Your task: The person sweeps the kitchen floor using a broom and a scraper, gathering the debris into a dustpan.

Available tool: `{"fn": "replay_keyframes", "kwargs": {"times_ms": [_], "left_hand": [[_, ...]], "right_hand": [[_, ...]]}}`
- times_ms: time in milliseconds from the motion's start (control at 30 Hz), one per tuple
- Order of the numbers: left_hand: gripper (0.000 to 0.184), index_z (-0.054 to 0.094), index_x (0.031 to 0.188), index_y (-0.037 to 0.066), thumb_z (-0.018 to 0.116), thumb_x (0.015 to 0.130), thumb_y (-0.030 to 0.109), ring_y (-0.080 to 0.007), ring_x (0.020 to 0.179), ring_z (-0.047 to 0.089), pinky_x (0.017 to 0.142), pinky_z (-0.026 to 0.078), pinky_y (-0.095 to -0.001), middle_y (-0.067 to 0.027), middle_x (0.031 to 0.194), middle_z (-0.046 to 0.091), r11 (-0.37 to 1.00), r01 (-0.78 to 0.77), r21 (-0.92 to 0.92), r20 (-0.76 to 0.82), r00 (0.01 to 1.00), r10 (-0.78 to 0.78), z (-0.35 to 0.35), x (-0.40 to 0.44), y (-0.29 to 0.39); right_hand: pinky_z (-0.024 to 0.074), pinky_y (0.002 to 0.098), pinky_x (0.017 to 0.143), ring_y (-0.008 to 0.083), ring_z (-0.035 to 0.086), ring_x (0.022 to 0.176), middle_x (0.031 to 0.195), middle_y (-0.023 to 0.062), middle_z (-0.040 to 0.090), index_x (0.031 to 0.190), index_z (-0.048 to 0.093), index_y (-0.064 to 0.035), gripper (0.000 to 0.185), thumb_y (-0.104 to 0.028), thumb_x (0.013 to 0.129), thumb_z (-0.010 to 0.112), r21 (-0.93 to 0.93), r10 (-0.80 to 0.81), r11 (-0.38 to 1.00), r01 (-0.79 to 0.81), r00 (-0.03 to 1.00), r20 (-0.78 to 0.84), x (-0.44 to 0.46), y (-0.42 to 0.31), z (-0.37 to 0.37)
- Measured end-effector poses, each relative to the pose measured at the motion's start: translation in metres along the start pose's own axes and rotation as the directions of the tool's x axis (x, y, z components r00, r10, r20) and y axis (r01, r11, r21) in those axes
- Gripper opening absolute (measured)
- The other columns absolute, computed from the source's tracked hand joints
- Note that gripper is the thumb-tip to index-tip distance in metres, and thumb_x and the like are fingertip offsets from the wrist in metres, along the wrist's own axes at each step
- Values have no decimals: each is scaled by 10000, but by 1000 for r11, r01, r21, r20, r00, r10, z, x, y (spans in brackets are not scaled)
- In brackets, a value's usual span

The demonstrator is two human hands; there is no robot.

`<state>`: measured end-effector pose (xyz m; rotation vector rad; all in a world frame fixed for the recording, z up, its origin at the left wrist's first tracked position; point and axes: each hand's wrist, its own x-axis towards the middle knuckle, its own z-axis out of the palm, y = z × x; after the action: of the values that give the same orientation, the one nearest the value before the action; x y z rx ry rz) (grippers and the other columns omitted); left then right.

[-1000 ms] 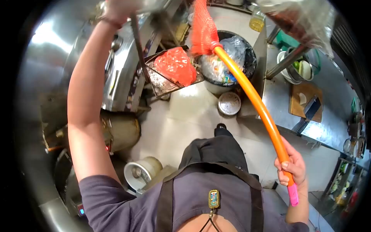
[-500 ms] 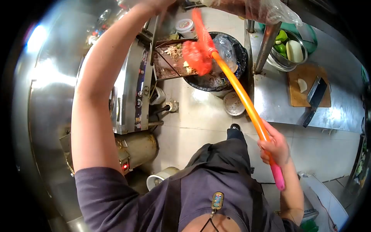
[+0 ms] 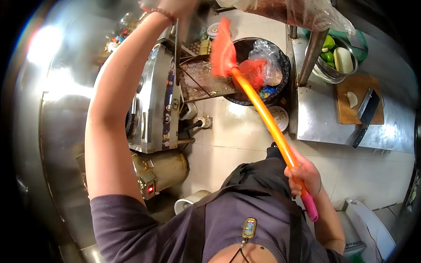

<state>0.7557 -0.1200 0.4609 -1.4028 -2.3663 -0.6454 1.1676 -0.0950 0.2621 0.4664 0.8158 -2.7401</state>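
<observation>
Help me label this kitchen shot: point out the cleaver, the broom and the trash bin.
Cleaver [image 3: 369, 106]: head view, on its blade.
Broom [image 3: 271, 123]: head view, on the orange handle.
Trash bin [image 3: 286, 71]: head view, on the right side of its bag-lined rim.

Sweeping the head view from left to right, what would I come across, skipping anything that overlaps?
Red display → metal dustpan → clear plastic in the bin → right hand → white vegetable → cleaver.
</observation>
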Motion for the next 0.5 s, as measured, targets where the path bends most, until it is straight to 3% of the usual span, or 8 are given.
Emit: {"fn": "replay_keyframes", "kwargs": {"times_ms": [67, 100, 167, 200, 233, 300, 400, 500], "left_hand": [[284, 561, 593, 12, 507, 798, 202, -113, 413, 444, 397, 359, -318, -53, 446, 485, 997, -70, 19, -52, 996, 71, 4, 3, -9], [284, 561, 593, 12, 507, 798, 202, -113, 413, 444, 397, 359, -318, -53, 446, 485, 998, -68, 17, -51, 996, 69, 3, 4, -9], [275, 560, 576, 30, 506, 799, 182, -97, 411, 448, 384, 351, -303, -27, 448, 484, 987, 154, -51, -51, 986, -156, -2, 4, -10], [281, 558, 564, 31, 513, 805, 168, -94, 410, 457, 377, 349, -294, -23, 446, 484, 988, 114, -99, -44, 992, -119, -4, 11, -28], [296, 555, 556, 25, 516, 812, 168, -98, 399, 459, 370, 348, -288, -21, 445, 484, 964, 198, -180, -62, 975, -212, -10, 5, -22], [318, 548, 553, 21, 525, 818, 195, -109, 385, 463, 363, 351, -292, -27, 442, 482, 970, 170, -174, -118, 974, -192, -18, -1, -24], [318, 548, 563, 16, 527, 820, 203, -124, 377, 473, 363, 356, -297, -33, 451, 489, 956, 260, -137, -137, 951, -278, -25, -7, -23], [310, 545, 567, 19, 527, 819, 200, -129, 375, 475, 361, 360, -306, -38, 451, 485, 949, 247, -195, -158, 947, -279, -25, -13, -28]], "right_hand": [[321, 198, 348, 68, 354, 405, 738, 51, 452, 1382, 210, -178, 630, -107, 833, 511, 217, 106, 969, -116, 993, 58, -3, 0, 18], [321, 198, 348, 68, 354, 405, 738, 51, 452, 1382, 210, -178, 630, -107, 833, 511, 218, 107, 969, -117, 993, 56, 5, 5, 13], [334, 199, 351, 73, 377, 416, 751, 57, 466, 1375, 237, -186, 614, -92, 832, 508, 194, 162, 967, -167, 986, 44, 39, 30, -9], [348, 199, 357, 76, 386, 425, 772, 62, 479, 1367, 259, -196, 582, -87, 844, 492, 192, 138, 972, -137, 990, 4, 47, 44, -26], [354, 193, 363, 69, 380, 428, 784, 62, 483, 1359, 273, -192, 548, -88, 859, 472, 244, 109, 965, -96, 993, -42, 51, 53, -42], [355, 192, 360, 60, 377, 426, 780, 60, 480, 1350, 289, -186, 527, -92, 862, 467, 264, 27, 965, 11, 990, -140, 54, 54, -53], [329, 190, 333, 57, 363, 397, 760, 53, 464, 1367, 235, -186, 557, -116, 867, 470, 260, -35, 963, 71, 989, -142, 33, 51, -34], [294, 179, 314, 60, 343, 372, 744, 52, 454, 1390, 160, -180, 625, -153, 861, 492, 196, -36, 979, 54, 995, -94, 1, 50, -4]]}}
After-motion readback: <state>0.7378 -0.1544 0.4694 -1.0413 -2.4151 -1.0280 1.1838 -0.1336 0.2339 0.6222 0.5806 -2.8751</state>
